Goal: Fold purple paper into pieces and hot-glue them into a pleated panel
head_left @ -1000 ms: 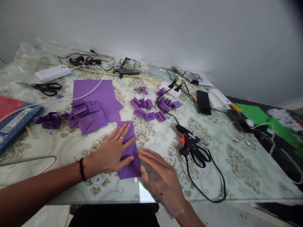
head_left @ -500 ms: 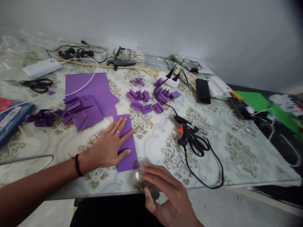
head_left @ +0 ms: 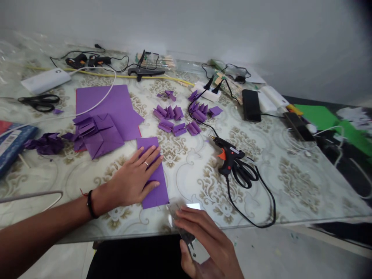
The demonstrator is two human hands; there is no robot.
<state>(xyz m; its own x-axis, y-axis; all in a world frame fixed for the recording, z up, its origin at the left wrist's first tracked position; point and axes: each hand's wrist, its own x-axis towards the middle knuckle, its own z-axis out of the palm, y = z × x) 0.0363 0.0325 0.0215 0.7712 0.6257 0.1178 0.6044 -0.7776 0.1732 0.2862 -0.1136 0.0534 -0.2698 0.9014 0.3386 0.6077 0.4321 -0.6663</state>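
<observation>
My left hand [head_left: 133,176] lies flat with its fingers spread, pressing on a folded purple paper strip [head_left: 157,195]. My right hand [head_left: 207,240] grips a narrow flat metal ruler [head_left: 183,233] between thumb and fingers at the table's front edge. The ruler's far end is blurred and lies close to the strip's lower right corner. Beyond my left hand are a folded purple paper piece [head_left: 104,137] and purple sheets [head_left: 122,104]. Several small folded purple pieces [head_left: 174,112] form a cluster past the strip.
A black glue gun [head_left: 231,155] with a looped cable lies on the right. Scissors [head_left: 40,102], a white power bank [head_left: 46,80] and crumpled purple paper [head_left: 45,143] are on the left. Behind stand a power strip [head_left: 207,92] and a phone [head_left: 251,105].
The view has shifted slightly. My left hand's fingers have drawn a little closer together on the strip. The ruler in my right hand has tilted and shows more clearly.
</observation>
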